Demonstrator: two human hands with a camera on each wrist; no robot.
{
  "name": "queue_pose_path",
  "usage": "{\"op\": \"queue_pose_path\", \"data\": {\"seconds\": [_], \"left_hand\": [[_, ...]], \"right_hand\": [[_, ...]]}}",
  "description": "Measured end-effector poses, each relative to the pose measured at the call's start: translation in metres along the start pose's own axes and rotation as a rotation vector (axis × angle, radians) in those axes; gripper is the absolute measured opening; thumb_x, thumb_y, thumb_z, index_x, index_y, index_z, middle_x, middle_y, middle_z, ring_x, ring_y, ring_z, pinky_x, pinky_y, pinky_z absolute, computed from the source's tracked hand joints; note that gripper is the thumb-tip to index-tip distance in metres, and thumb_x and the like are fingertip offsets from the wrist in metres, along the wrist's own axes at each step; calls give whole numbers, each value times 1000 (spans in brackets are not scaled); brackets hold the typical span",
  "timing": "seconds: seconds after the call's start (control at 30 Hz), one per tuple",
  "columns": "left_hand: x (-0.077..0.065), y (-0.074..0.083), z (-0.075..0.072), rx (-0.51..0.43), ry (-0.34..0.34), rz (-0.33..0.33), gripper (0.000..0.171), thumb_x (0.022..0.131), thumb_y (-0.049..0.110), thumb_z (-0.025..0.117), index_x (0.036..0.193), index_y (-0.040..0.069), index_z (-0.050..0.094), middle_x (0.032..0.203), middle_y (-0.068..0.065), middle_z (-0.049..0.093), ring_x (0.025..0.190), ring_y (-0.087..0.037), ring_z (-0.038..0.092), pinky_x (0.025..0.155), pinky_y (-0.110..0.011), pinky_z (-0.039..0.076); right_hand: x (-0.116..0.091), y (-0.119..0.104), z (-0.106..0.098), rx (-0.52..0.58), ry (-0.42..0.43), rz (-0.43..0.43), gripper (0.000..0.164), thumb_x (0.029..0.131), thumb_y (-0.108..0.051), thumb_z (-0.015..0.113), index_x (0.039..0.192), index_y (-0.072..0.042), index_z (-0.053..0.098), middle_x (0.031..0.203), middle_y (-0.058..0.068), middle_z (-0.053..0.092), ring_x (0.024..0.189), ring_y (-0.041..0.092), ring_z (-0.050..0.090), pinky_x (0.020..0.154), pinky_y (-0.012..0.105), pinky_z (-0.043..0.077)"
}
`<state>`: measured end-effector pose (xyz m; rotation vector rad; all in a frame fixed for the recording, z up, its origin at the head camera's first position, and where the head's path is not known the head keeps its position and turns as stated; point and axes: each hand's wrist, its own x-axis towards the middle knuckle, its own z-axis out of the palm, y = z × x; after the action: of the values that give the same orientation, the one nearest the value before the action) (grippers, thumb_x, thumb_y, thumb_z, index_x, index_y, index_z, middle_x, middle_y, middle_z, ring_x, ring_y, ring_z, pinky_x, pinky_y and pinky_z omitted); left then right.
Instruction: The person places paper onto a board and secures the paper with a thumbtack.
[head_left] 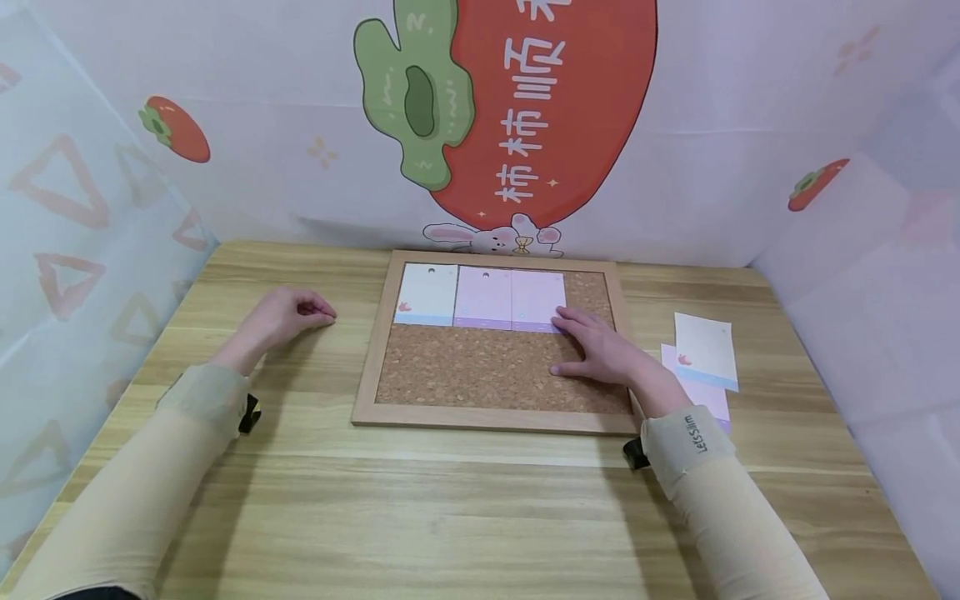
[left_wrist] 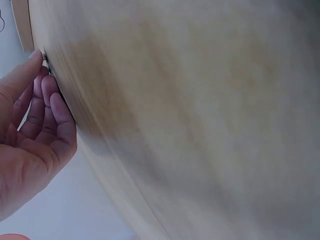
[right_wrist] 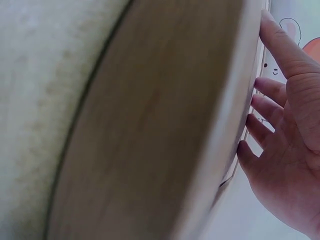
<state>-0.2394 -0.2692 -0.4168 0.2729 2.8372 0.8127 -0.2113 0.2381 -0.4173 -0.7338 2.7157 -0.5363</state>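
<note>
My left hand (head_left: 288, 315) is low over the table left of the corkboard (head_left: 465, 371), thumb and fingertips drawn together. In the left wrist view a small dark object (left_wrist: 45, 60) shows at those fingertips; its kind is too small to tell. My right hand (head_left: 600, 350) rests with spread fingers on the board's right side. Its fingertips touch the lower right corner of a plain purple card (head_left: 537, 296). Left of that lie another purple card (head_left: 483, 296) and a white card (head_left: 427, 292), each with a small dark spot near its top.
Right of the board, a loose white card (head_left: 705, 346) overlaps a purple card (head_left: 705, 396) on the wooden table (head_left: 450, 508). A wooden frame (head_left: 495, 419) borders the cork. Printed cloth (head_left: 262, 183) rises behind the table and along both sides.
</note>
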Motion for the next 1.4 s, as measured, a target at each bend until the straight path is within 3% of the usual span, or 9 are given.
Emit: {"op": "queue_pose_path", "data": {"seconds": [0.67,1.0,1.4], "left_hand": [[-2,0,0,8,-11,-20,16,94,18,70,103,7,76,107,-17,74,105,-36,65,99,-55,47],[-1,-2,-1,27,-1,-59,18,93,22,72,101,7,76,98,-13,75,95,-30,66,93,-52,48],[0,11,-9,21,2,-78,21,95,27,69,103,9,73,114,-19,72,108,-37,65,99,-56,45]], "right_hand": [[-1,-6,2,48,-11,13,84,90,-36,73,154,0,32,166,20,21,153,43,16,124,59,15],[-3,-6,5,67,-16,33,86,91,-36,72,156,-3,28,168,17,16,155,41,12,124,59,15],[-6,-6,5,95,-25,85,87,91,-42,70,159,-11,25,170,9,13,157,36,6,125,59,12]]}}
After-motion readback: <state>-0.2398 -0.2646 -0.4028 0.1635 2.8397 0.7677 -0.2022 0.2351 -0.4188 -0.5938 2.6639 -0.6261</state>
